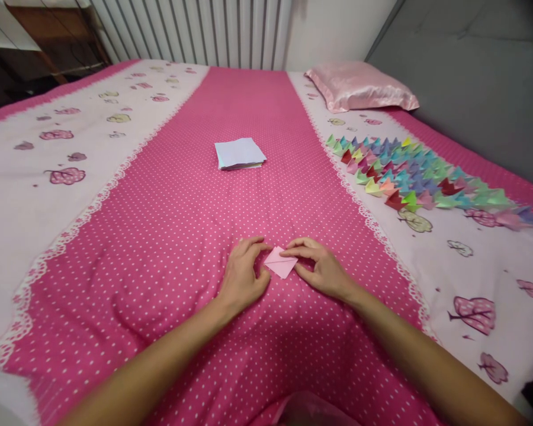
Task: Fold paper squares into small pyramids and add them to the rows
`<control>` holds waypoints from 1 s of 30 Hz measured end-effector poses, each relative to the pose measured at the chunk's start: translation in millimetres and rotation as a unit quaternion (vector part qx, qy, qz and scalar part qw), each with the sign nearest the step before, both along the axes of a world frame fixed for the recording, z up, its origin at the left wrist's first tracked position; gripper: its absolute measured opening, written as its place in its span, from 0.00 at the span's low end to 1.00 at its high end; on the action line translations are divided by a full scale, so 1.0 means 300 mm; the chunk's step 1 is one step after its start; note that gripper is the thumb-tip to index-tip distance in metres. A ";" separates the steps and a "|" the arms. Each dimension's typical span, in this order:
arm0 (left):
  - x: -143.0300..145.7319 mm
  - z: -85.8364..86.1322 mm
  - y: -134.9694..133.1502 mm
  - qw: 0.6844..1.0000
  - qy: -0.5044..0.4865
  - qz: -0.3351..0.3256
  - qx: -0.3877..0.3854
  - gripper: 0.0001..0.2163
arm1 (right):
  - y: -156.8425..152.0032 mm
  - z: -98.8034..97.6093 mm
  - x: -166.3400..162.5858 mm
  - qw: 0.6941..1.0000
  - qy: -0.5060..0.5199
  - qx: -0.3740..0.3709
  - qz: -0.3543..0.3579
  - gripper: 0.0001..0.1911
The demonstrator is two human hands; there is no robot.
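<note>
A small piece of folded pink paper [281, 267], diamond-shaped with a crease line across it, lies on the pink dotted bedspread [266, 201] between my hands. My right hand [322, 269] grips its right side, a finger on top of the upper edge and the thumb by the right corner. On the other side, my left hand [246, 272] curves around the left corner. Its thumb and forefinger are apart, close to the paper's edges; whether they touch it I cannot tell.
Farther up the bed lies a stack of paper squares [240, 154], pale blue on top. Rows of colourful folded paper boats [404, 171] stand at the right. Behind them are a pink satin pillow [359, 86] and a grey headboard [471, 77]. A white radiator [195, 32] borders the far side.
</note>
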State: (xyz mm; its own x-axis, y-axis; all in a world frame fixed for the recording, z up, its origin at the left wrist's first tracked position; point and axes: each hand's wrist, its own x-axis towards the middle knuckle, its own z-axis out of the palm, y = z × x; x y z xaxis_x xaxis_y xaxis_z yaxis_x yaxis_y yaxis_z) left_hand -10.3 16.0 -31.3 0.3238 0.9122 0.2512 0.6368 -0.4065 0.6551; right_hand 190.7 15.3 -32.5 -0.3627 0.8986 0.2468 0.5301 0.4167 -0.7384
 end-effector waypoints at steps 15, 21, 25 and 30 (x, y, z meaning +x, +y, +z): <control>0.016 0.062 -0.005 0.907 -0.264 -0.043 -0.327 0.08 | -0.041 0.032 -0.046 0.934 0.257 -0.246 -0.042 0.13; 0.015 0.048 0.005 0.810 -0.386 0.008 -0.441 0.11 | -0.024 0.022 -0.048 0.891 0.304 -0.327 -0.080 0.13; 0.023 0.062 -0.003 0.810 -0.402 0.027 -0.426 0.07 | -0.017 0.027 -0.046 0.880 0.323 -0.338 -0.084 0.09; 0.030 0.077 -0.014 0.841 -0.364 0.032 -0.399 0.06 | -0.023 0.025 -0.037 0.882 0.327 -0.329 -0.085 0.06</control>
State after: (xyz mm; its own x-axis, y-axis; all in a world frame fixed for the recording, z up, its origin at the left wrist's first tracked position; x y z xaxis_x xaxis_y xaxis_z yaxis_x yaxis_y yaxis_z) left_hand -1.2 12.0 -8.2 0.2938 0.8938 -0.3389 -0.0473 0.3677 0.9287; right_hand 179.8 8.5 -25.0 -0.1826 0.9532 -0.2410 -0.0848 -0.2595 -0.9620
